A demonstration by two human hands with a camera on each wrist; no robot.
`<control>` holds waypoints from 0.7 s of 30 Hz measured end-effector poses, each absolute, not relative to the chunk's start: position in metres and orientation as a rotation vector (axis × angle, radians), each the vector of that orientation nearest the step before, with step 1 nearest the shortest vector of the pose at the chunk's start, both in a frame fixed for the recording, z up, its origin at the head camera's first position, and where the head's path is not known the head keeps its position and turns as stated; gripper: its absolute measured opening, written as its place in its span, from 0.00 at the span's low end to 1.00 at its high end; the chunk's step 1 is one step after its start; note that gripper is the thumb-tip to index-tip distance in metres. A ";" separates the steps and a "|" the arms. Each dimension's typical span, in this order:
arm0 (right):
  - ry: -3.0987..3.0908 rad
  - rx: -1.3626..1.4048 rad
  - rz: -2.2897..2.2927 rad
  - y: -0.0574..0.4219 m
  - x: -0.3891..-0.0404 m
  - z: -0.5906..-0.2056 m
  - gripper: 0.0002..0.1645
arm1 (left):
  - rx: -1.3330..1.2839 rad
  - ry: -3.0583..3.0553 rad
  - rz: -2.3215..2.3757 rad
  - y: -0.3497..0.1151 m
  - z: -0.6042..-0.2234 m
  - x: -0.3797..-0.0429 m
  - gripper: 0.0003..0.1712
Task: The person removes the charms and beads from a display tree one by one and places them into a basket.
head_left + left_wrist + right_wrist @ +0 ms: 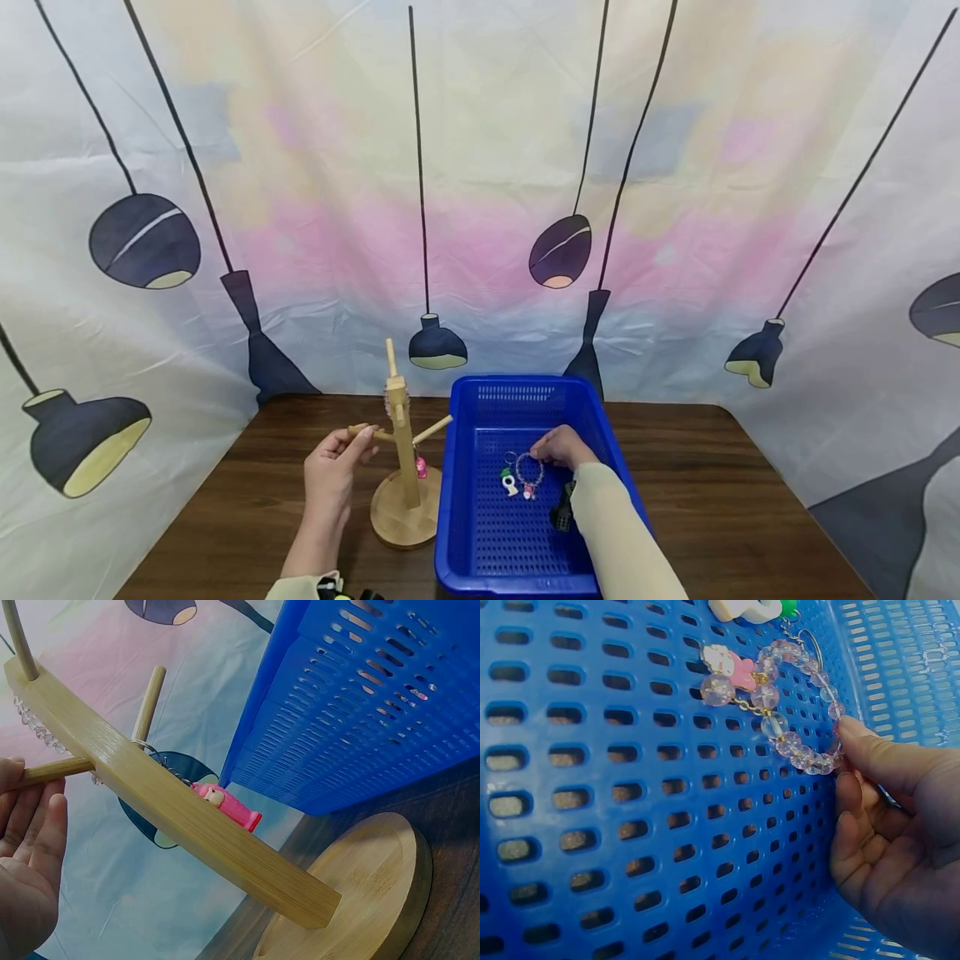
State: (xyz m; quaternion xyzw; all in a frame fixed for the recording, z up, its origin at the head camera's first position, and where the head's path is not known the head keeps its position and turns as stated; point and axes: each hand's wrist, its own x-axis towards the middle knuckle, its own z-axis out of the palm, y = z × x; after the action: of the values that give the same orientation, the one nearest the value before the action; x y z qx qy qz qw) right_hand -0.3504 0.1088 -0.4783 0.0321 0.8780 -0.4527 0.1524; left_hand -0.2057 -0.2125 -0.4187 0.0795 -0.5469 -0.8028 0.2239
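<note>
In the head view my left hand (pixel 330 467) holds a side peg of a wooden stand (pixel 406 458) by its end; the left wrist view shows that peg (pixel 54 772) closer. A pink figure keychain (pixel 232 808) hangs from another peg, and a clear beaded bracelet (pixel 39 730) hangs near the stand's top. Inside the blue basket (pixel 444 525), my right hand (pixel 567 447) pinches a pink and clear beaded bracelet (pixel 799 752) between thumb and fingers. A pink and white charm (pixel 735 670) dangles from it. Beside it is a white keychain with a green part (pixel 511 483).
The stand's round base (pixel 401 521) sits on the dark wood table (pixel 720 500), just left of the basket. A black device (pixel 562 508) is by my right wrist. Behind the table hangs a cloth (pixel 495 150) printed with lamps.
</note>
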 end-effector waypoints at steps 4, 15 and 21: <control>2.547 0.080 -1.273 0.108 -0.349 -0.479 0.04 | 0.217 -1.505 -2.213 -0.213 -0.420 -0.205 0.10; 2.610 0.069 -1.220 0.105 -0.348 -0.481 0.04 | 0.208 -1.504 -2.219 -0.213 -0.419 -0.204 0.09; 2.608 0.072 -1.218 0.104 -0.347 -0.479 0.03 | 0.209 -1.503 -2.217 -0.213 -0.419 -0.204 0.13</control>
State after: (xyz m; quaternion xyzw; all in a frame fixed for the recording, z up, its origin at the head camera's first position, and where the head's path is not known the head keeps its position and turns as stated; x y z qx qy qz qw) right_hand -0.3469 0.1038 -0.4786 0.0248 0.8981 -0.4193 0.1307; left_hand -0.2040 -0.2126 -0.4186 0.0757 -0.5452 -0.8039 0.2255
